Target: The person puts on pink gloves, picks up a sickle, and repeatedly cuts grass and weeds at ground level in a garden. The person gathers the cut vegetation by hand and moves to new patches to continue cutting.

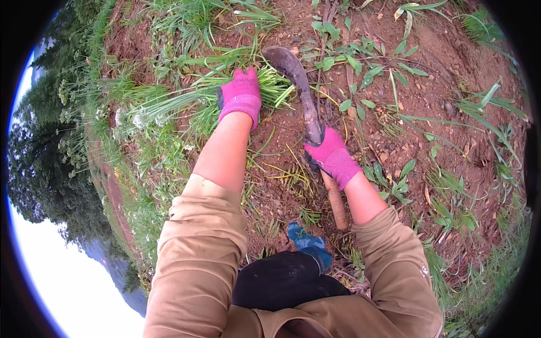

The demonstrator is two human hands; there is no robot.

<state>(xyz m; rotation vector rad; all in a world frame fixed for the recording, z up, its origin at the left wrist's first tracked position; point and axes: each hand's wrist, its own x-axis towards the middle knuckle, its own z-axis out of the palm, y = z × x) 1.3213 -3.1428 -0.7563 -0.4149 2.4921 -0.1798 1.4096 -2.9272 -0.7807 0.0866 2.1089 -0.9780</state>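
My left hand [241, 93], in a pink knit work glove with a dark palm, grips a bundle of cut green stalks [275, 86]. Their pale ends point right; long leaves and white flower heads [141, 119] trail off to the left. In a matching glove, my right hand [331, 154] is closed around the wooden handle [337, 205] of a sickle. Its dark curved blade [296, 74] reaches up past the stalk ends, the tip lying just right of the bundle. The fingertips of both hands are partly hidden.
Reddish, stony soil [393, 143] carries low broad-leaved weeds [372, 76]. Grass clumps [186, 25] stand at the upper left, flowering plants [80, 126] further left. A blue boot or shoe cover [310, 245] is planted below the sickle handle. Trees [38, 169] rise at the far left.
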